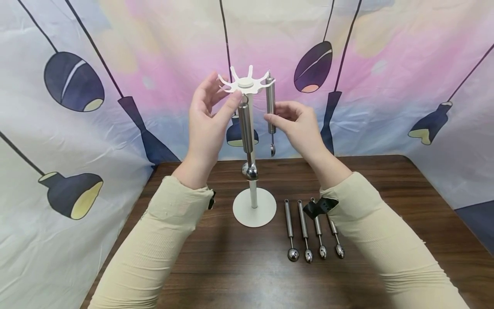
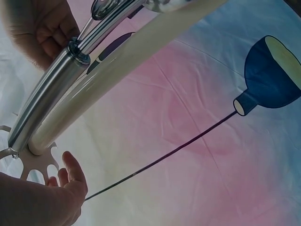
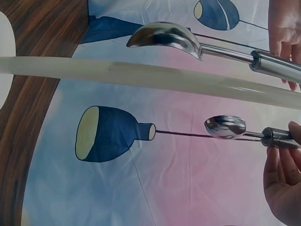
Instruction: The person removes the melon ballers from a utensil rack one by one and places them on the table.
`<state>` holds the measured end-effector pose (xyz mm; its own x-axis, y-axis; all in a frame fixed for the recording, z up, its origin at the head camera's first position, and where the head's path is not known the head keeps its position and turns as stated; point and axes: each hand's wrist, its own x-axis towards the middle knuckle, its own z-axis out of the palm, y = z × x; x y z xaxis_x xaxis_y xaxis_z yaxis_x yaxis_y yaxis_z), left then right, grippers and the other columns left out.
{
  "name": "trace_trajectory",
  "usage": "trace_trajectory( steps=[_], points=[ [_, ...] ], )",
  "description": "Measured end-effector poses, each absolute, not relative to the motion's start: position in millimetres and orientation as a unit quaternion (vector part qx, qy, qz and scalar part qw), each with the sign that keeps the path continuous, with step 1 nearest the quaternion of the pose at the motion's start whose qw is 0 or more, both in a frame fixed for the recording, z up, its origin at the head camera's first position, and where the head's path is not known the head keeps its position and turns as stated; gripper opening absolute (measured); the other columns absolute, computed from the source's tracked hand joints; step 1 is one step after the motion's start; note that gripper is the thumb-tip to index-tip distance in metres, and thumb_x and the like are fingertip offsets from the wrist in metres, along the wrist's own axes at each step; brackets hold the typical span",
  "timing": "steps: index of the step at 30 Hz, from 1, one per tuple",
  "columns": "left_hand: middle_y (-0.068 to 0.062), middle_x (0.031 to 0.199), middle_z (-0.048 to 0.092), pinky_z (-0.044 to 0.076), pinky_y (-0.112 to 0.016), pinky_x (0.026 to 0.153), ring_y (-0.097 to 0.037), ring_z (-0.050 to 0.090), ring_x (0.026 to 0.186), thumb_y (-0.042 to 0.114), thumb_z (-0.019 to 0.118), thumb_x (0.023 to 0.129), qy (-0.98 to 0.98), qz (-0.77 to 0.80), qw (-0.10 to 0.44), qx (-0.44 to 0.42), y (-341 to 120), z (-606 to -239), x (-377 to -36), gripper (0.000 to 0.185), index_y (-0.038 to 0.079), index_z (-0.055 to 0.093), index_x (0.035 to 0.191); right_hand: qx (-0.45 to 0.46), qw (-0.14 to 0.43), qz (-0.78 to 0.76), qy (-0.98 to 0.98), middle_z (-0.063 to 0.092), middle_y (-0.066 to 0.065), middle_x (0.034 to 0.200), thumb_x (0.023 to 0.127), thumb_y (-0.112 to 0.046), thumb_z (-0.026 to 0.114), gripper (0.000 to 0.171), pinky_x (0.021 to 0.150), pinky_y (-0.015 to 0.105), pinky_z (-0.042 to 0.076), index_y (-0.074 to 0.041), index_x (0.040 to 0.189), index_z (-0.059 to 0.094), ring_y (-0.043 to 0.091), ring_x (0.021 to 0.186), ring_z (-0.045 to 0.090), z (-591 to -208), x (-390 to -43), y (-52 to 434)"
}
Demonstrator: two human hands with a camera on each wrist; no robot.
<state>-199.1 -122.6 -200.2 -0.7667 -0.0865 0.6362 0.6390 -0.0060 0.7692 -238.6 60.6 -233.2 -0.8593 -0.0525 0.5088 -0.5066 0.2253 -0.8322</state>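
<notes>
Printed cloth [image 1: 173, 30] behind a brown table [image 1: 227, 270]
From here I see the cloth in pink, blue and cream, with dark lamps [image 1: 69, 88] drawn on thin cords [image 1: 93, 47]; the table shows wood grain and a rounded far corner.

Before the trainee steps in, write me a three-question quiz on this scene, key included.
1. How many scoops lie on the table?
2. True or false: the stand has a round base.
3. The right hand holds a scoop by its: A) ring; B) handle; C) bowl.

Key: 1. Four. 2. True. 3. B.
</notes>
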Motion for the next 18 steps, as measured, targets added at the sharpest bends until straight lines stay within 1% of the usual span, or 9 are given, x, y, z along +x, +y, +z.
trace_trajectory(
  steps=[4, 9, 11, 15, 18],
  points=[
    [-0.010, 0.142, 0.050, 0.049, -0.032, 0.101, -0.018, 0.053, 0.123, 0.012, 0.067, 0.092, -0.653, -0.678, 0.266, -0.207, -122.2, -200.7, -198.8, 0.065, 0.003, 0.037, 0.150, 0.173, 0.201, 0.596, -0.758, 0.072, -0.001, 0.094, 0.087, -0.021, 0.077, 0.033, 0.076, 0.022, 0.048, -0.004, 0.115, 0.071, 0.007, 0.085, 0.065, -230.3, -235.1, 66.6],
    [-0.009, 0.139, 0.053, 0.049, -0.030, 0.099, -0.017, 0.055, 0.119, 0.014, 0.068, 0.092, -0.660, -0.671, 0.274, -0.197, -122.0, -201.1, -198.7, 0.064, 0.005, 0.040, 0.149, 0.169, 0.216, 0.604, -0.748, 0.069, -0.012, 0.083, 0.084, -0.018, 0.080, 0.031, 0.078, 0.021, 0.052, -0.003, 0.110, 0.072, 0.006, 0.080, 0.067, -226.8, -229.7, 76.4],
    [-0.009, 0.138, 0.053, 0.049, -0.030, 0.098, -0.017, 0.055, 0.118, 0.015, 0.068, 0.092, -0.661, -0.669, 0.277, -0.195, -121.8, -200.9, -198.3, 0.063, 0.005, 0.041, 0.149, 0.170, 0.220, 0.612, -0.740, 0.069, -0.013, 0.082, 0.083, -0.016, 0.080, 0.029, 0.078, 0.021, 0.052, -0.003, 0.108, 0.072, 0.006, 0.078, 0.067, -226.7, -227.9, 80.3],
    [-0.010, 0.135, 0.054, 0.049, -0.030, 0.099, -0.016, 0.055, 0.117, 0.015, 0.068, 0.092, -0.662, -0.667, 0.282, -0.193, -121.9, -201.0, -197.8, 0.062, 0.005, 0.042, 0.148, 0.167, 0.226, 0.634, -0.721, 0.071, -0.011, 0.081, 0.081, -0.012, 0.081, 0.024, 0.077, 0.021, 0.053, -0.006, 0.103, 0.073, 0.006, 0.076, 0.067, -229.9, -223.9, 87.2],
    [-0.009, 0.134, 0.054, 0.049, -0.030, 0.098, -0.016, 0.055, 0.116, 0.015, 0.067, 0.093, -0.662, -0.667, 0.281, -0.192, -121.9, -201.4, -197.5, 0.061, 0.005, 0.043, 0.148, 0.157, 0.230, 0.640, -0.717, 0.070, -0.011, 0.083, 0.081, -0.012, 0.081, 0.023, 0.077, 0.021, 0.053, -0.009, 0.102, 0.072, 0.007, 0.076, 0.067, -235.8, -220.4, 91.9]
  ],
)
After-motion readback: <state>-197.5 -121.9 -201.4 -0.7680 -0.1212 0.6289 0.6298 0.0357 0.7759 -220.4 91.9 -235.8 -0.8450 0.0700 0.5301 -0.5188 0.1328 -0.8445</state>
